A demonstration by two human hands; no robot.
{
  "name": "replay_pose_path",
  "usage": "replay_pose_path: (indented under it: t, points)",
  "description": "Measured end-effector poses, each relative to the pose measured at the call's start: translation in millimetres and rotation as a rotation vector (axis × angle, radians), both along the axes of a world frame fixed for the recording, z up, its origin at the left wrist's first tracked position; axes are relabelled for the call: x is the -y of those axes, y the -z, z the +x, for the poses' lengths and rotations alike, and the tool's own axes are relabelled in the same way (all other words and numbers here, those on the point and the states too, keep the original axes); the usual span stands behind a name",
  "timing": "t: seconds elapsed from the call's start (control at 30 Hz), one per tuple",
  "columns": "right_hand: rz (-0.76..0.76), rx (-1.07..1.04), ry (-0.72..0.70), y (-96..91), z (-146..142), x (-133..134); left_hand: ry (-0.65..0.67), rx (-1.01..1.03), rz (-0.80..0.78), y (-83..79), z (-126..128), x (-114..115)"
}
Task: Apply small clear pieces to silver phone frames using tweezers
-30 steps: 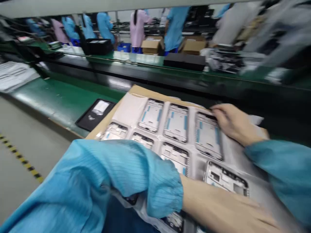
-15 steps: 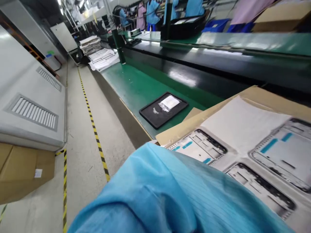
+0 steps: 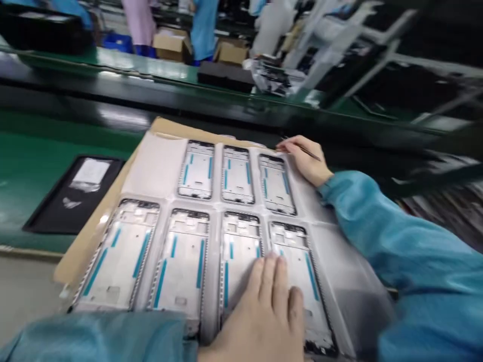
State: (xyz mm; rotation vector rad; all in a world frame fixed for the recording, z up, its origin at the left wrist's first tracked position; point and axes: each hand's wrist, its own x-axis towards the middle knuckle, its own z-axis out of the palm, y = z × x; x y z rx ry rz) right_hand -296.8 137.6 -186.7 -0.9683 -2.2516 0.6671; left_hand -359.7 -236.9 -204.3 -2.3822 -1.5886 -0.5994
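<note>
A pale plastic tray (image 3: pixel 158 171) holding several metal phone frames lies on a cardboard box (image 3: pixel 158 125). My left hand (image 3: pixel 264 311) lies flat, fingers stretched out, on the near-row frame (image 3: pixel 298 271) at the tray's front right. My right hand (image 3: pixel 304 161) rests at the tray's far right corner beside the far-row frame (image 3: pixel 276 183), fingers closed on a thin dark stick (image 3: pixel 302 148). Both arms wear blue sleeves.
A black tray (image 3: pixel 49 211) with a small plastic bag lies on the green belt (image 3: pixel 22 166) to the left. Beyond a dark conveyor, people in blue and pink coats stand near cardboard boxes (image 3: pixel 171 45). Metal racking blurs at the right.
The view swung left to the aisle, then back over the tray. My left hand now lies flat on a near frame; my right hand stays at the far right corner.
</note>
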Motion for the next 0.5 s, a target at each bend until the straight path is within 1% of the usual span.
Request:
replay_pose_path:
  t: [0.03, 0.1, 0.17, 0.2, 0.27, 0.3, 0.33, 0.37, 0.4, 0.43, 0.47, 0.5]
  points:
    - [-0.022, -0.024, 0.012, -0.4, 4.1, -6.8, -0.003, 0.019, -0.005, 2.9, -0.9, -2.0]
    - [-0.067, -0.074, 0.003, 2.4, 1.3, -13.9, -0.005, 0.038, 0.002, 5.5, -0.2, -5.9]
    - [-0.073, -0.102, -0.018, 5.8, -5.2, -11.4, -0.023, 0.042, 0.003, 4.1, 5.1, -10.4]
    - [-0.048, -0.094, -0.025, 6.9, -7.0, -7.6, -0.037, 0.045, -0.005, 1.5, 8.7, -13.2]
    - [0.063, -0.023, -0.047, 8.0, -6.7, 1.0, -0.064, 0.05, -0.013, -9.4, 12.1, -18.0]
    - [0.128, 0.019, -0.063, 8.1, -5.2, 4.7, -0.071, 0.051, -0.017, -18.3, 8.9, -18.2]
    - [0.18, 0.054, -0.085, 8.2, -3.5, 7.4, -0.067, 0.056, -0.017, -29.4, 0.4, -15.4]
    - [0.207, 0.069, -0.106, 8.5, -2.1, 9.1, -0.069, 0.08, -0.008, -42.2, -14.6, -8.6]
    - [0.216, 0.067, -0.122, 8.9, -1.3, 9.8, -0.066, 0.099, 0.001, -55.8, -36.6, 2.8]
    - [0.213, 0.055, -0.129, 9.6, -1.1, 9.6, -0.074, 0.162, 0.044, -69.3, -65.5, 18.7]
    - [0.207, 0.039, -0.127, 10.5, -1.3, 8.7, -0.13, 0.245, 0.097, -81.3, -100.1, 38.3]
    - [0.206, 0.03, -0.127, 11.6, -1.7, 7.0, -0.241, 0.258, 0.096, -90.6, -138.7, 60.1]
